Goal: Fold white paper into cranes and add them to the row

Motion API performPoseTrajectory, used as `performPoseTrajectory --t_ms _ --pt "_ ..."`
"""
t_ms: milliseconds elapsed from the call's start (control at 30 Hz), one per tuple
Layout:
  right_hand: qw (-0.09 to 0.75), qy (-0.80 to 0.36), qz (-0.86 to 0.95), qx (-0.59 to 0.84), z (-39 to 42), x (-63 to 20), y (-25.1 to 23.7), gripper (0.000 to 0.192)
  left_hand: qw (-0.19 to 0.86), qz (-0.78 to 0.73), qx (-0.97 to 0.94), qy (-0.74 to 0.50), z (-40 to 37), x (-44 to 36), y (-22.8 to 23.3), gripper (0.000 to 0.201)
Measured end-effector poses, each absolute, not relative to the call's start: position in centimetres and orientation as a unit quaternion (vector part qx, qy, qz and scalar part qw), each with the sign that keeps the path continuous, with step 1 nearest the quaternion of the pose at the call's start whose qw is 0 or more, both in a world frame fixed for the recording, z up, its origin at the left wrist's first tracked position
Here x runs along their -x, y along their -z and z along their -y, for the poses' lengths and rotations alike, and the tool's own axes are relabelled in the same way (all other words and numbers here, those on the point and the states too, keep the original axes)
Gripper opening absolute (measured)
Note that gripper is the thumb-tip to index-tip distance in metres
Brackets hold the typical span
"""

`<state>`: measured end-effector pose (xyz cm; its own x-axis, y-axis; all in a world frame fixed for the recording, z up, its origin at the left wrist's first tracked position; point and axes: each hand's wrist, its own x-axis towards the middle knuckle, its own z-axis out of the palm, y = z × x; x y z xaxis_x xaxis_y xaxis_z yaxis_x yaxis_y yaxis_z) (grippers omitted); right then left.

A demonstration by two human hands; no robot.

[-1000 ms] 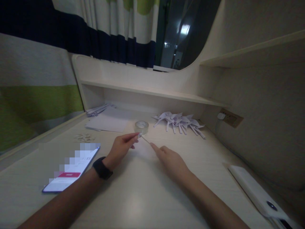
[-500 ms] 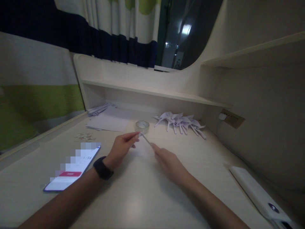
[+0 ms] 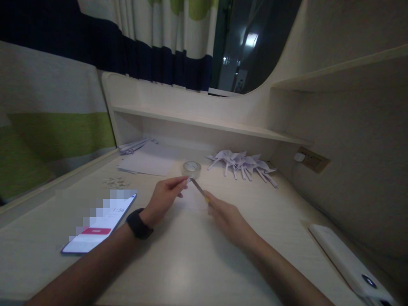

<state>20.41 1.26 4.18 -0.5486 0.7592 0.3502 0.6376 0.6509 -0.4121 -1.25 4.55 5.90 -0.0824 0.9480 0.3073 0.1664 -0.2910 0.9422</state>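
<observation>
Saw one head cam only: looked forward-down over desk (image 3: 191, 263), close on hands, shelf (image 3: 204, 123) beyond.

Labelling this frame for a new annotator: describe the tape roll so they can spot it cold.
Start at the pale desk and look to its far middle, below the long low shelf. The tape roll lies flat there, just beyond the left hand, between the paper sheets to its left and the pile of folded paper pieces to its right. It is the only round, see-through ring among flat or folded white paper.
</observation>
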Motion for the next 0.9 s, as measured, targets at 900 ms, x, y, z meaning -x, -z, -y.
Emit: performPoseTrajectory --t_ms 900 --pt "0.308 -0.5 0.714 0.382 -0.3 -19.6 -5.6 0.052 0.265 -0.493 -0.634 -0.534 -4.7 1.3 -5.4 0.029"
